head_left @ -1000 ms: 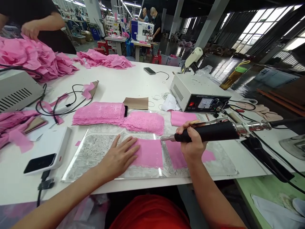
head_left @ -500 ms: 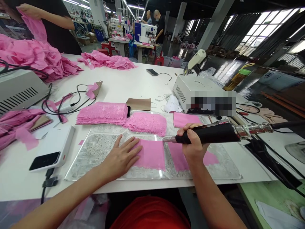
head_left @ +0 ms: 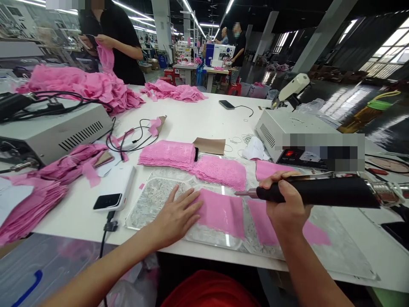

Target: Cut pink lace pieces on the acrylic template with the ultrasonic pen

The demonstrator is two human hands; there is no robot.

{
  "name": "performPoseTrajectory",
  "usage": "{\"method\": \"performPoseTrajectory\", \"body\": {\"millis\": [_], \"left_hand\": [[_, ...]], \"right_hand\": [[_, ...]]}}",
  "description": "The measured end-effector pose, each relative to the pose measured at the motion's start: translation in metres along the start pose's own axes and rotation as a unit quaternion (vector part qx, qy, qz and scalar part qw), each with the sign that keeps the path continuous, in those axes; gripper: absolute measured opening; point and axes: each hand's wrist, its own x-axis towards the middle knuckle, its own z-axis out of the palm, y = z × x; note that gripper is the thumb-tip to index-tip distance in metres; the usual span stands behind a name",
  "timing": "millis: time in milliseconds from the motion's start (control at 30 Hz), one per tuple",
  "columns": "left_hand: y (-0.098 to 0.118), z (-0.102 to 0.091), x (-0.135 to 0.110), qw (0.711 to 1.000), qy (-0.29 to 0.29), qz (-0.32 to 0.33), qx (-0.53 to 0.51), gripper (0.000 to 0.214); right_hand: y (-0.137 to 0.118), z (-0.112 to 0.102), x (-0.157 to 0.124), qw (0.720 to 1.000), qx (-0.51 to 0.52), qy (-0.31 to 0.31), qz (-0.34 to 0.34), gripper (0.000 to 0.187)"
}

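At the near edge of the white table (head_left: 198,119), in the head view, a clear plate (head_left: 150,202) lies flat with a pink lace piece (head_left: 222,211) on it. The left hand (head_left: 177,215) rests on that piece's left edge, palm down and fingers spread, pinning it and grasping nothing. The right hand (head_left: 287,204) is clenched round the black handle of a corded cutting wand (head_left: 319,192), held level. Its metal tip sits at the top of the narrow gap between the lace piece and a second pink strip (head_left: 260,219) — whether it touches the plate cannot be told. Behind the plate lie two stacks of pink lace (head_left: 168,153) and a smaller pile (head_left: 268,168). Judging by these, many pieces are already through — the run looks mid-way. A large heap of pink fabric (head_left: 86,87) lies beside a co-worker (head_left: 124,42) at the far side.
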Motion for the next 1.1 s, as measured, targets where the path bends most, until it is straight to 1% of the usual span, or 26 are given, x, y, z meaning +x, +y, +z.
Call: {"method": "performPoseTrajectory", "body": {"millis": [100, 233, 367, 467, 700, 833, 933, 1100], "left_hand": [[-0.001, 0.0, -0.005, 1.0, -0.008, -0.013, -0.012, 0.037], [-0.001, 0.0, -0.006, 0.999, -0.015, -0.018, -0.03, 0.036], [0.0, 0.001, -0.007, 0.999, -0.01, -0.026, -0.038, 0.036], [0.001, 0.003, -0.009, 0.999, -0.004, -0.029, -0.037, 0.036], [0.001, 0.007, -0.011, 0.999, 0.01, -0.03, -0.03, 0.034], [0.001, 0.009, -0.011, 0.999, 0.025, -0.029, -0.027, 0.033], [0.001, 0.01, -0.011, 0.998, 0.041, -0.031, -0.028, 0.032], [0.001, 0.011, -0.012, 0.998, 0.046, -0.032, -0.03, 0.031]], "right_hand": [[0.006, 0.019, -0.004, 0.999, 0.023, -0.038, 0.014, 0.013], [0.02, 0.045, -0.01, 0.995, 0.038, -0.083, 0.037, 0.014], [0.033, 0.061, -0.015, 0.993, 0.032, -0.103, 0.042, 0.015], [0.039, 0.064, -0.017, 0.992, 0.026, -0.112, 0.046, 0.015], [0.046, 0.064, -0.019, 0.991, 0.021, -0.121, 0.047, 0.011], [0.05, 0.064, -0.019, 0.991, 0.023, -0.121, 0.044, 0.014], [0.052, 0.064, -0.019, 0.992, 0.026, -0.119, 0.042, 0.014], [0.051, 0.065, -0.019, 0.992, 0.015, -0.121, 0.041, 0.013]]}}
